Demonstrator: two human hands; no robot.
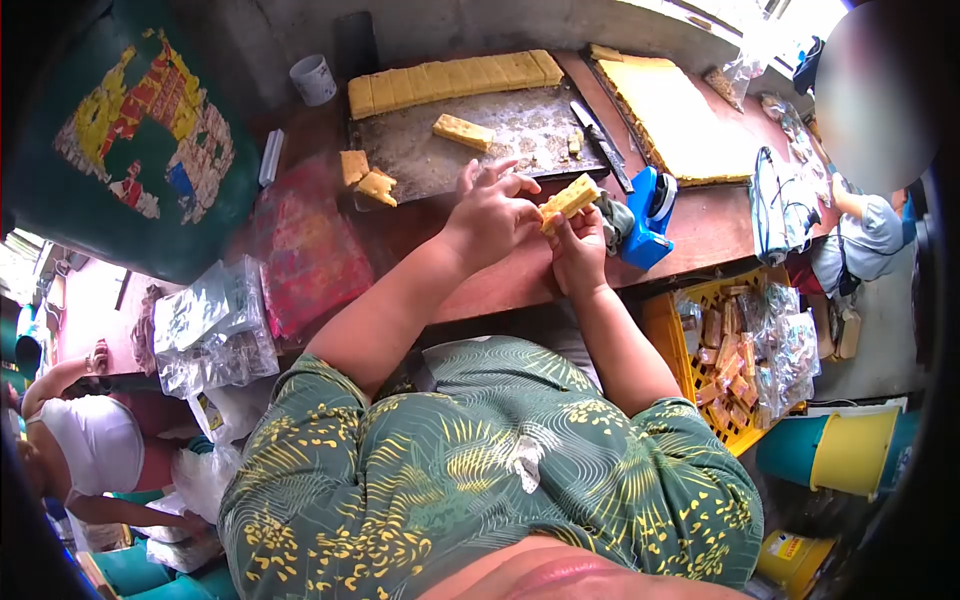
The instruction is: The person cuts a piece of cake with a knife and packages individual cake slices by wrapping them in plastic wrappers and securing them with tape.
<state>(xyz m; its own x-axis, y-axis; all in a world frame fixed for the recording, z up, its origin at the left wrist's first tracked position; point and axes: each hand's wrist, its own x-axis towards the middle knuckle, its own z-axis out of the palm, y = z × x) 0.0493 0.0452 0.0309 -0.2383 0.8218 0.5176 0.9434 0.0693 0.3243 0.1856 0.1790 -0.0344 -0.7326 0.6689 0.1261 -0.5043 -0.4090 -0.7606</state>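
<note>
A yellow cake piece [570,201] is held up in my right hand [580,245], thumb and fingers closed on its lower end. My left hand [493,208] is just left of the piece, fingers apart and partly curled, with nothing seen in it. Behind the hands lies a metal tray [400,143] with a row of sliced cake [455,82] along its far side. A single cake bar [463,131] rests mid-tray. Two cake scraps [376,186] sit at its near left corner. A knife [597,128] lies along the tray's right edge.
A second tray holds a cake sheet [680,115]. The blue tape dispenser [650,222] stands right of my hands. A yellow crate [668,330] contains wrapped pieces. Plastic bags [215,325] and a white mug [313,80] are at left. One person [85,440] is at left, another [870,240] at right.
</note>
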